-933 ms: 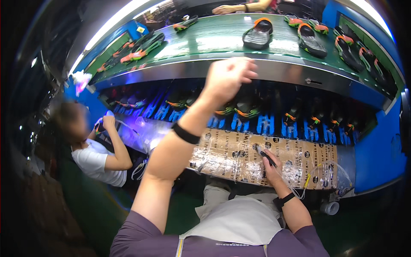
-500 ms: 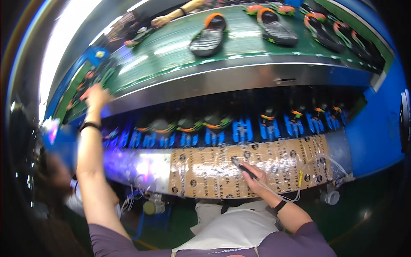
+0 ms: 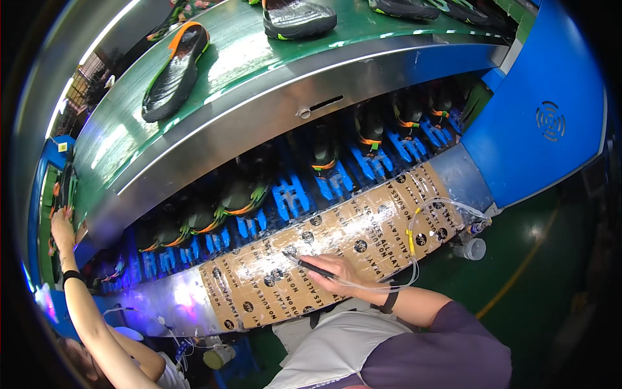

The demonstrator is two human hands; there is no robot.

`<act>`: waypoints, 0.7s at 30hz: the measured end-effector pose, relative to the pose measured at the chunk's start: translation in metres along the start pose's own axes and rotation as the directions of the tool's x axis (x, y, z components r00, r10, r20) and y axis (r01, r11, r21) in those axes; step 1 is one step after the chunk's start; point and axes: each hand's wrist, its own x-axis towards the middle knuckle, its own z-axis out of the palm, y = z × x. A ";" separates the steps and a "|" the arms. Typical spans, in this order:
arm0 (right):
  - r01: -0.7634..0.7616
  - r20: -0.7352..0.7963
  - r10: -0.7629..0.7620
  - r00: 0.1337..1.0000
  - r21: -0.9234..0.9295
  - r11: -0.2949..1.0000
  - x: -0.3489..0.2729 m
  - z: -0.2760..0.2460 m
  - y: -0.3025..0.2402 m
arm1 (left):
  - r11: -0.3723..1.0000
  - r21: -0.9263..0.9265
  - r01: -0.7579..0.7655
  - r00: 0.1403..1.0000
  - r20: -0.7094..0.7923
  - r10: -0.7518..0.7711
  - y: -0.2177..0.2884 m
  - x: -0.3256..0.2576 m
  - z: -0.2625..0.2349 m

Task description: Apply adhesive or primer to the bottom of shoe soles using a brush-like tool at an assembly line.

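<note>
At the far left end of the green conveyor belt (image 3: 227, 61), my left hand (image 3: 63, 232) is stretched out, its fingers closed on the end of a black shoe sole (image 3: 67, 185) with orange and green trim. The fingertips are small and partly hidden there. My right hand (image 3: 342, 267) holds a slim black pen-like tool (image 3: 315, 266), with a thin clear tube running from its back end. Its tip points left, over the cardboard-covered ledge (image 3: 337, 240) in front of me. Another black sole (image 3: 175, 74) with an orange heel lies on the belt.
Below the belt's metal edge, blue holders (image 3: 289, 198) carry several dark shoes (image 3: 322, 152). A blue machine housing (image 3: 538, 123) stands at the right. A co-worker (image 3: 78, 360) is at the lower left. Near a small clear cup (image 3: 474, 249), the tube loops over the ledge.
My view has turned and moved closer, so the belt and ledge now slant up to the right. My left hand stays by the belt's left end; my right still holds the pen-like tool.
</note>
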 end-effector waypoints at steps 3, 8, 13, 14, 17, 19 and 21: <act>0.033 -0.007 -0.033 0.999 -0.006 0.999 -0.002 0.002 0.002 | 0.936 -0.310 -0.164 0.977 -0.181 0.112 0.021 -0.014 -0.032; 0.022 -0.023 -0.023 0.999 -0.051 0.998 -0.007 0.004 0.001 | 0.417 -0.878 0.236 0.958 0.137 -0.253 0.011 -0.034 -0.087; -0.005 -0.037 0.003 0.999 -0.057 0.998 -0.013 0.007 0.001 | 0.903 -0.267 0.335 0.914 0.323 -0.244 0.034 -0.054 -0.048; 0.013 -0.041 -0.015 0.999 -0.056 0.998 -0.014 0.009 0.002 | 0.781 -0.508 0.363 0.932 0.192 -0.308 0.046 -0.067 -0.042; 0.041 -0.058 -0.045 0.997 -0.066 0.997 -0.016 0.012 0.006 | 0.244 -0.939 0.244 0.872 0.102 -0.479 0.107 -0.117 -0.046; 0.079 -0.062 -0.085 0.994 -0.089 0.993 -0.017 0.014 0.008 | -0.029 -0.996 0.083 0.844 0.085 -0.529 0.151 -0.152 -0.070; 0.067 -0.073 -0.073 0.995 -0.082 0.994 -0.018 0.013 0.009 | -0.355 -0.931 -0.090 0.876 0.096 -0.473 0.199 -0.188 -0.096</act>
